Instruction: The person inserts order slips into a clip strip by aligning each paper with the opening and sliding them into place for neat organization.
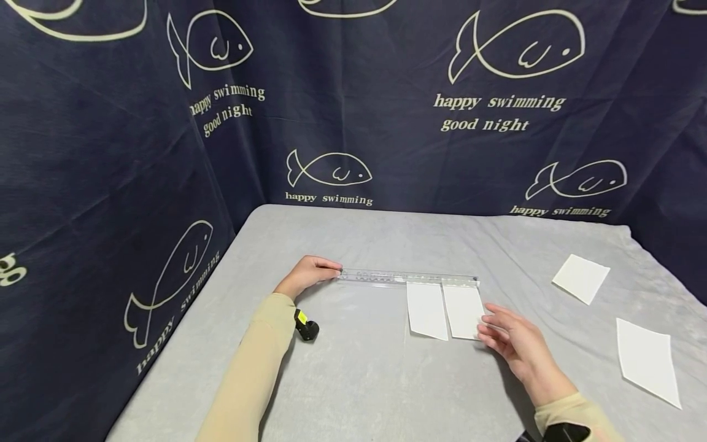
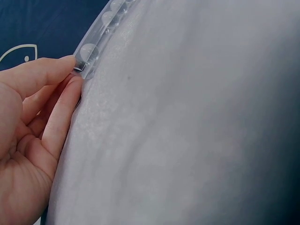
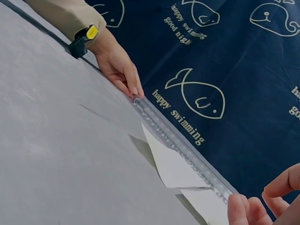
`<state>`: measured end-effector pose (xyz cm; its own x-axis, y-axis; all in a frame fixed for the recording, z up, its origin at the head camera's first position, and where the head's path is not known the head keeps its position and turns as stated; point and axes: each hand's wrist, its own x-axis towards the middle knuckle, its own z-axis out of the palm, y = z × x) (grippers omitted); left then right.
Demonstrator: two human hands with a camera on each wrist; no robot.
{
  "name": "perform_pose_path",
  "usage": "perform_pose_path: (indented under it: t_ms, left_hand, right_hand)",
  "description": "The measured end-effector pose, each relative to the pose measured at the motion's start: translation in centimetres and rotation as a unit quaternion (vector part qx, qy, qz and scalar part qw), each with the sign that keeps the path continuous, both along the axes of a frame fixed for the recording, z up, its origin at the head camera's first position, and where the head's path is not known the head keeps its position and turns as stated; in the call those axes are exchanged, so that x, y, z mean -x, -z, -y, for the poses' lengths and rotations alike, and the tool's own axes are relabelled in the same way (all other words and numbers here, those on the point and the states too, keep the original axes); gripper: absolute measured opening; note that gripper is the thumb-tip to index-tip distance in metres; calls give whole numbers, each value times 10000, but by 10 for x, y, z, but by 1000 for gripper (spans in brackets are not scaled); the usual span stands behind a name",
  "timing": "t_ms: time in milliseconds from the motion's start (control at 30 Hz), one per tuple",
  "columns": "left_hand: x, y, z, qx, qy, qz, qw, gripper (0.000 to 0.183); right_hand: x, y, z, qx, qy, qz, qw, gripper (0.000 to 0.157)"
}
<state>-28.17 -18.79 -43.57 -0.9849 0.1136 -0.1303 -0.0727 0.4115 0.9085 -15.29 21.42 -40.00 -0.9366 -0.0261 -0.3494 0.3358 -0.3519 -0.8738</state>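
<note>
A clear plastic ticket rail [image 1: 381, 278] with a row of clear balls inside lies across the grey-covered table. My left hand [image 1: 310, 273] pinches its left end between thumb and fingers; the left wrist view shows the balls [image 2: 89, 52] right by the fingertips. Two white paper slips, a left one [image 1: 428, 310] and a right one [image 1: 464, 312], extend toward me from the rail's right half, side by side with a narrow gap. My right hand [image 1: 516, 341] is beside the right slip, its fingers loosely bent and fingertips close to the slip's right edge.
Two more white slips lie on the right side of the table, a far one [image 1: 581, 279] and a near one [image 1: 649, 361]. Dark blue cloth [image 1: 409, 135] with fish drawings hangs behind and left of the table. A dark camera [image 1: 307, 329] is strapped to the left wrist.
</note>
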Motion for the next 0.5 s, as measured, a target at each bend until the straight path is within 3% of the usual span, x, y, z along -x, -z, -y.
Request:
perform_pose_path:
  t_ms: [500]
  left_hand:
    - [0, -1, 0, 16, 34, 4, 10000, 20]
  right_hand:
    - [-1, 8, -23, 301, 105, -5, 9995, 38]
